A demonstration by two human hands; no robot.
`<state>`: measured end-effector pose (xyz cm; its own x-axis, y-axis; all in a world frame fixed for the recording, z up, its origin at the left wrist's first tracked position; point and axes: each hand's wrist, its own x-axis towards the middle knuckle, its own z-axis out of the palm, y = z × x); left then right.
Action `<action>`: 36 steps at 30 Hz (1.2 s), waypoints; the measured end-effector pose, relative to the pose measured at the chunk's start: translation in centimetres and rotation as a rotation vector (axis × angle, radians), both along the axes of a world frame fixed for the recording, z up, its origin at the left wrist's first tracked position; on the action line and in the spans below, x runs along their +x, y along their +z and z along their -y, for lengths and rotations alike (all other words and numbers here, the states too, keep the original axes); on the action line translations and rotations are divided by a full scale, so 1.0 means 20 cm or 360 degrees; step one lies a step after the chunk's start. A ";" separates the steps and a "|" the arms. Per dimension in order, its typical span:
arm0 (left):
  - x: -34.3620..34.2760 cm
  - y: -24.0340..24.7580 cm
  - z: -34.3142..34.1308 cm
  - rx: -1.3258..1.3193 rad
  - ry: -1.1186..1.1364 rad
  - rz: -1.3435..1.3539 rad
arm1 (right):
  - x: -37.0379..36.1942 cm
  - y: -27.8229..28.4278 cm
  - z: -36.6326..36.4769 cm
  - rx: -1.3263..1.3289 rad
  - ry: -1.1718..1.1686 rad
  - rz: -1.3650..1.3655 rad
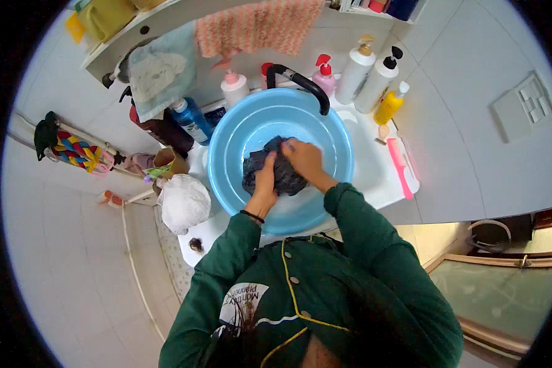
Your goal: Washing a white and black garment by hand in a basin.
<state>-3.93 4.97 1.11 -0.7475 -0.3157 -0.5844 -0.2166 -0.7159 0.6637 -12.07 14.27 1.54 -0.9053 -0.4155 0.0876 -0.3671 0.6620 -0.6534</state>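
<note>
Within the blue basin (218,156), left grip (265,184) and right grip (306,162) are clamped on dark cloth (287,178).

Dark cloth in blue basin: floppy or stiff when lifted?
The dark cloth is probably floppy: it bunches at the left hand and right hand. Likely sags if lifted at one edge, given its loose folds. Weight unclear: wetness hard to tell.

Two hands (265,186) (306,162), one basin (223,156), perhaps eight bottles (377,86)
</note>
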 end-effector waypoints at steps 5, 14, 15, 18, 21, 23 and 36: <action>0.23 0.03 0.16 -0.0698 -0.0954 0.0244 | -0.16 -0.13 -0.13 -0.0243 0.0207 0.0066; 0.33 -0.01 0.02 -0.0818 -0.0064 -0.0358 | -0.04 -0.29 0.10 -0.0414 0.0501 0.0779; 0.21 0.03 0.03 0.0040 0.0028 -0.0271 | -0.05 -0.30 0.11 -0.0477 0.0576 0.0809; 0.20 0.04 0.14 0.0325 0.0159 -0.0319 | 0.18 0.05 0.17 -0.0243 0.0870 0.0137; 0.16 0.03 0.11 0.0399 0.0279 -0.0401 | 0.19 0.15 0.08 -0.0257 0.1071 0.0090; 0.14 0.03 -0.02 0.0186 0.0563 -0.0465 | 0.17 0.18 0.04 -0.0337 0.0976 -0.0083; 0.32 -0.12 0.15 -0.0418 0.0524 0.0452 | -0.08 0.00 -0.35 -0.0464 0.1610 -0.0070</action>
